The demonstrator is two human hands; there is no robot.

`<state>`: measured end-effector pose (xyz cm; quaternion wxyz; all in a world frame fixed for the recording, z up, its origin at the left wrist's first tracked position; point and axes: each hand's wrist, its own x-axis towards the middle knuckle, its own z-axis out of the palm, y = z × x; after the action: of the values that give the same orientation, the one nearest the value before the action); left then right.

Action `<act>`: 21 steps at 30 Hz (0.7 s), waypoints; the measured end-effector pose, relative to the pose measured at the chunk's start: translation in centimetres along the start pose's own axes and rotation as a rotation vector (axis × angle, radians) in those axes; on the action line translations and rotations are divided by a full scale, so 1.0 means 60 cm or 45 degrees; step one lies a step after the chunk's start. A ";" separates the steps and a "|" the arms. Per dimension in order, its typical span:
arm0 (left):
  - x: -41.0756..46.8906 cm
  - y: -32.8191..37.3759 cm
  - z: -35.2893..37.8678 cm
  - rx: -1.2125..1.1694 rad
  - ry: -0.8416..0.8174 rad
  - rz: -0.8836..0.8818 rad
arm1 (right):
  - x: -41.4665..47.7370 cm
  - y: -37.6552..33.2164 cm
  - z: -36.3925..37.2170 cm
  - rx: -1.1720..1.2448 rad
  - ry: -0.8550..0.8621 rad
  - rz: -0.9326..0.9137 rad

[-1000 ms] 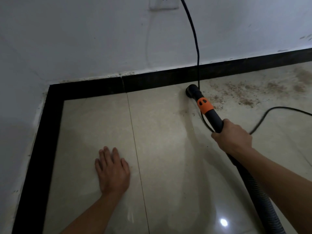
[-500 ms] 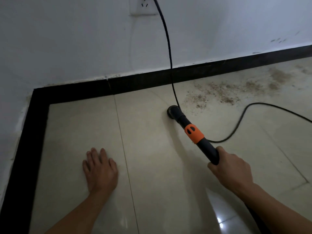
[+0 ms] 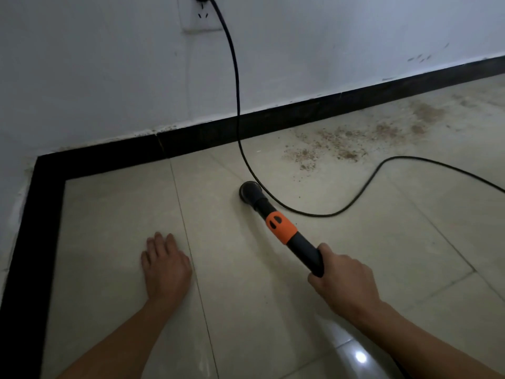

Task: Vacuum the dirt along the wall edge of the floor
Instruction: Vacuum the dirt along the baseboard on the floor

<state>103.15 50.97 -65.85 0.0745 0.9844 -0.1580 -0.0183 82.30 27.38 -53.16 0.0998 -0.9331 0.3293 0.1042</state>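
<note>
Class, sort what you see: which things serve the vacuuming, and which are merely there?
Job: black vacuum wand with orange collar; round black nozzle; brown dirt scattered near black skirting; right hand gripping wand.
Merely there: white wall socket; black power cord; beige tiles; left hand flat on them.

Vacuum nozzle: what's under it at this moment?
The nozzle rests on pale floor tile, which looks clean around it; the dirt lies apart, nearer the wall. Anything directly beneath its mouth is covered.

Vac tube point(image 3: 281, 228) tip on floor point(image 3: 114, 214), ctr; dirt point(image 3: 336, 146) far-right of it, by baseboard point(image 3: 300, 113). Cord point(image 3: 237, 99) from wall socket point(image 3: 200, 16) runs just right of tip. L hand point(image 3: 166, 266) near left.
</note>
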 end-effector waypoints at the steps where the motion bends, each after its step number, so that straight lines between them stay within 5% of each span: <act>1: 0.004 0.013 0.001 -0.014 -0.001 0.035 | -0.018 0.013 0.007 -0.023 -0.010 0.007; 12: 0.004 0.126 0.031 -0.076 -0.075 0.232 | -0.034 0.107 -0.014 0.079 0.087 0.177; 21: 0.005 0.099 0.021 -0.071 -0.078 0.320 | -0.152 0.177 0.016 0.104 -0.194 0.015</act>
<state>101.51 45.16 -66.18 0.0987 0.9534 -0.2818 -0.0434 68.48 24.95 -52.95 0.1619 -0.9157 0.3301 0.1622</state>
